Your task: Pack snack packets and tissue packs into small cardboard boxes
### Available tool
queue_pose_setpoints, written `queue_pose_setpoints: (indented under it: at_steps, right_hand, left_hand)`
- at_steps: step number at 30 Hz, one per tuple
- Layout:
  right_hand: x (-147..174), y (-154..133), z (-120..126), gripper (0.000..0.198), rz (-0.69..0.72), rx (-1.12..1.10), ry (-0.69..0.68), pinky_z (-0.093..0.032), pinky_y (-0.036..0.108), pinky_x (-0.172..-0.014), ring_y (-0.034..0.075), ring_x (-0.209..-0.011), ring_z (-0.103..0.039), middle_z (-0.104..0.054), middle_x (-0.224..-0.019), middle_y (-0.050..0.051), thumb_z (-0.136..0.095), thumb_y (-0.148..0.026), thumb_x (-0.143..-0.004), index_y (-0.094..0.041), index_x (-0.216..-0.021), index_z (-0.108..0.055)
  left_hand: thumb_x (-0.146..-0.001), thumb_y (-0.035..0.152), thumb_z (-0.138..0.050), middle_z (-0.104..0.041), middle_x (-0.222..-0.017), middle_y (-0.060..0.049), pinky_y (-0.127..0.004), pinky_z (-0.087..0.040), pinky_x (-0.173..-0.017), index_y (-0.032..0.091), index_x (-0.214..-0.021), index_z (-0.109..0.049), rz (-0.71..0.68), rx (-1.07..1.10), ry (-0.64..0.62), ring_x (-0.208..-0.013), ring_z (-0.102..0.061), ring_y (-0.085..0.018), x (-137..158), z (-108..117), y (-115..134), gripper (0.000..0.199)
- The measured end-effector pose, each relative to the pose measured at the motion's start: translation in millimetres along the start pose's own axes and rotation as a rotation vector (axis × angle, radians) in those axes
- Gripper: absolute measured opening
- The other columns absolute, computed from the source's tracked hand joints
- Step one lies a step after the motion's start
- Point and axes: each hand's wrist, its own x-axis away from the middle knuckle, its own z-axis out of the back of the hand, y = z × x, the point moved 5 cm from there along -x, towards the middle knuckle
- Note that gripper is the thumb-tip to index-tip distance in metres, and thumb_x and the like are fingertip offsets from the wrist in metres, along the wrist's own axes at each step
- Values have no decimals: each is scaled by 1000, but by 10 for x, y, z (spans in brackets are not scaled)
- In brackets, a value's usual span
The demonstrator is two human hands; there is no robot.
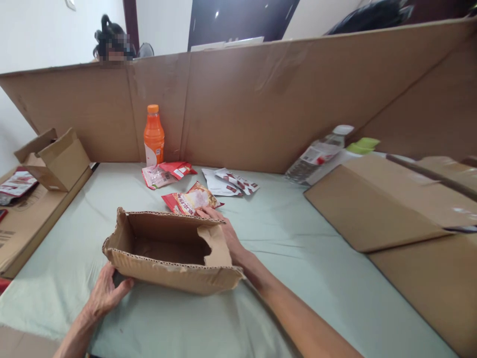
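An open-topped cardboard box (179,281) with rough-cut edges and a torn flap at its right end stands in front of me; its visible inside is bare. My left hand (105,296) grips the box's near left corner, thumb along the front and the fingers partly hidden. Behind the far right side, my right hand (223,226) reaches past the box with its fingers stretched out, partly hidden by the wall. Its fingertips are at the edge of a red and yellow snack packet (194,199). Whether they touch the packet I cannot tell.
Pink and red packets (160,176) and white sachets (223,184) lie farther back. An orange bottle (153,136) stands by the cardboard wall (231,99). A clear bottle (316,156) leans at right beside large cartons (372,199). A small open carton (65,159) sits left; a person's head shows beyond.
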Motion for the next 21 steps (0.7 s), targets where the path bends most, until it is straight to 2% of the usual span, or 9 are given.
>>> queue_pose_setpoints:
  at_steps: [5,9,12,17,21]
  right_hand:
    - [-197,69,-297,60,-18,107,29,-51,45,-105,32,-138,-57,-60,-154,12,-54,-18,-91,-26,-150,-60]
    - [-260,125,-427,58,-42,200,62,-54,46,-99,33,-131,-61,-62,-151,12,-52,-17,-93,-27,-149,-61]
    - [-278,128,-398,57,-41,269,83,-53,48,-100,36,-134,-58,-57,-157,15,-55,-21,-93,-25,-150,-60]
    - [-472,59,-249,74,55,331,80,-41,50,-112,38,-149,-43,-45,-167,16,-66,-20,-82,-22,-155,-54]
    - [-732,-29,-254,71,176,334,47,-37,47,-114,35,-142,-49,-49,-164,16,-66,-16,-79,-18,-150,-59]
  left_hand:
    - [-80,62,-56,-81,-97,-11,-47,-65,-83,19,-89,-74,-13,-23,3,-92,-76,-36,30,-34,-56,47]
    - [-80,63,-58,-82,-98,-11,-48,-66,-85,19,-91,-75,-10,-40,-5,-93,-77,-37,31,-26,-45,49]
    - [-80,63,-60,-82,-98,-12,-50,-66,-85,19,-90,-76,-4,-52,-9,-94,-77,-38,50,-31,-64,48]
    - [-82,65,-61,-81,-109,-15,-54,-64,-94,19,-100,-78,1,-110,47,-105,-76,-41,116,-37,-236,52]
    - [-84,65,-63,-81,-103,-13,-54,-63,-96,19,-107,-78,-13,-133,-9,-104,-76,-40,148,-62,-386,54]
